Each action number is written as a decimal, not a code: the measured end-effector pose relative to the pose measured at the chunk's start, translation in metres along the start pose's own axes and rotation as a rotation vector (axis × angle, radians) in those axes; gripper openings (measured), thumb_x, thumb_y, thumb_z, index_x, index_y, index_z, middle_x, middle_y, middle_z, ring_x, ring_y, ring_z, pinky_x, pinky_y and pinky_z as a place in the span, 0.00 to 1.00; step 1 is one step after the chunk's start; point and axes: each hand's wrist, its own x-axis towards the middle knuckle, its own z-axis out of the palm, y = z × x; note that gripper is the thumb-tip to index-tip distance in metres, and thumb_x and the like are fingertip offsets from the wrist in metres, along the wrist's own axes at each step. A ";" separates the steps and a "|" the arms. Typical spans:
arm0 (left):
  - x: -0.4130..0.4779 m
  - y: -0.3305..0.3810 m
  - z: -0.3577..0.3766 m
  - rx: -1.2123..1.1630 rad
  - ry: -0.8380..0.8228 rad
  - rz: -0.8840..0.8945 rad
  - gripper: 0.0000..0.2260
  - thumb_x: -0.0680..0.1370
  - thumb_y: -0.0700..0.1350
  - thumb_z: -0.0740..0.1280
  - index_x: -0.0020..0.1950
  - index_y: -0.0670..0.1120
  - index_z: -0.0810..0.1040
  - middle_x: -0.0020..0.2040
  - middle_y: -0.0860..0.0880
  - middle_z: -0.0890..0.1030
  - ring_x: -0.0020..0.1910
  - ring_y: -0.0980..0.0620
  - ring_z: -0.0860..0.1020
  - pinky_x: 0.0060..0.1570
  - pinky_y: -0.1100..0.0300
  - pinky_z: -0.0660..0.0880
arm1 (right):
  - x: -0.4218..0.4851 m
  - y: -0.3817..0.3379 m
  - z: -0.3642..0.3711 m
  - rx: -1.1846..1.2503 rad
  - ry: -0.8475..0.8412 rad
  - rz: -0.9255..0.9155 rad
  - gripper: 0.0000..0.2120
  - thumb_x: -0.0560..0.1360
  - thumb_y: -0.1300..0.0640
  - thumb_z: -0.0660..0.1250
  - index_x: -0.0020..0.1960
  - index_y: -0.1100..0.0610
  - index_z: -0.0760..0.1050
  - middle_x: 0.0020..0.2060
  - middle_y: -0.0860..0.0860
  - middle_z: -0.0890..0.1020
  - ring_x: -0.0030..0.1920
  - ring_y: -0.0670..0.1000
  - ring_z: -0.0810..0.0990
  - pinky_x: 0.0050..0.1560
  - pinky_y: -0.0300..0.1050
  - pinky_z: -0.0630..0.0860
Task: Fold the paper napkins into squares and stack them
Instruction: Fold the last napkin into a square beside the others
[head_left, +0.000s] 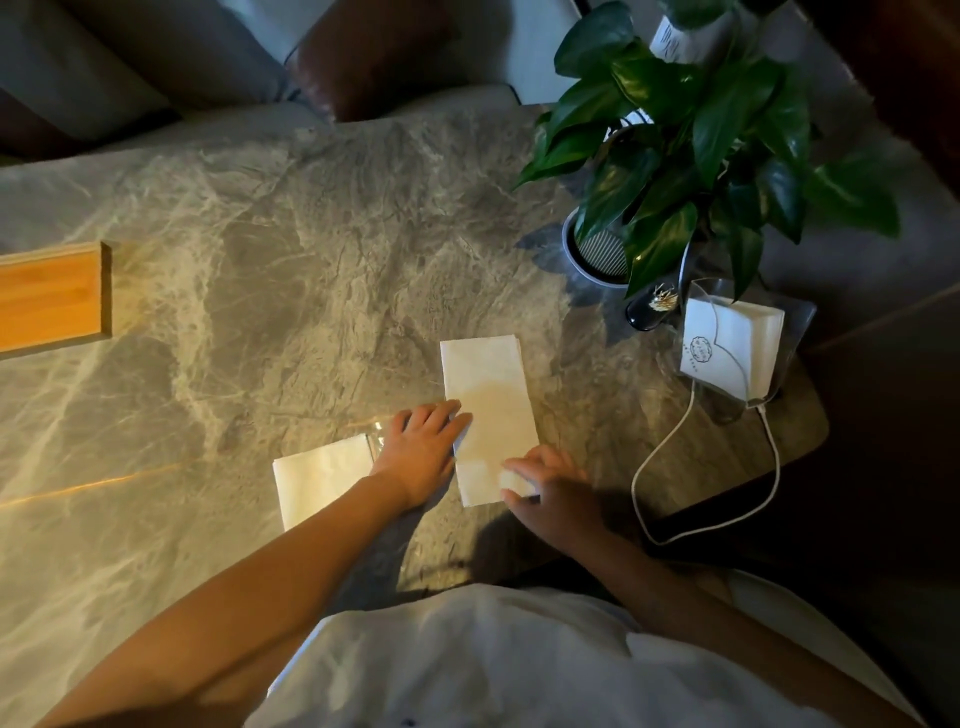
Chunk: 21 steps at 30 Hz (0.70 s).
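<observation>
as both flat, open hands press it, long white napkin, left hand, right hand, veined marble table

Home living room: marble table, leather sofa, potted plant.

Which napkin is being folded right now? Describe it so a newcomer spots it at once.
Start at the potted plant on the marble table and come toward the person. The long napkin lies between the left hand and right hand. Unlike the folded square beside it, it is a tall rectangle.
</observation>
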 end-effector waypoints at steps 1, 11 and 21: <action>-0.002 -0.002 0.001 0.017 -0.004 0.016 0.25 0.79 0.50 0.58 0.75 0.52 0.57 0.76 0.49 0.59 0.72 0.44 0.61 0.69 0.46 0.58 | -0.002 0.001 0.000 0.005 -0.012 -0.044 0.18 0.71 0.46 0.67 0.61 0.46 0.76 0.56 0.49 0.76 0.59 0.52 0.72 0.58 0.50 0.73; -0.016 -0.006 0.001 0.023 -0.007 0.065 0.23 0.78 0.46 0.58 0.74 0.53 0.60 0.76 0.50 0.60 0.74 0.47 0.58 0.71 0.46 0.51 | 0.004 0.014 -0.004 -0.079 -0.032 -0.132 0.18 0.67 0.54 0.70 0.56 0.49 0.74 0.56 0.49 0.73 0.57 0.52 0.71 0.51 0.47 0.70; -0.020 0.005 0.000 -0.072 0.044 -0.017 0.18 0.78 0.50 0.60 0.67 0.52 0.69 0.69 0.48 0.69 0.68 0.46 0.67 0.71 0.43 0.50 | 0.001 -0.002 -0.007 0.026 0.274 -0.239 0.04 0.70 0.61 0.69 0.44 0.55 0.77 0.45 0.50 0.77 0.47 0.52 0.76 0.41 0.47 0.77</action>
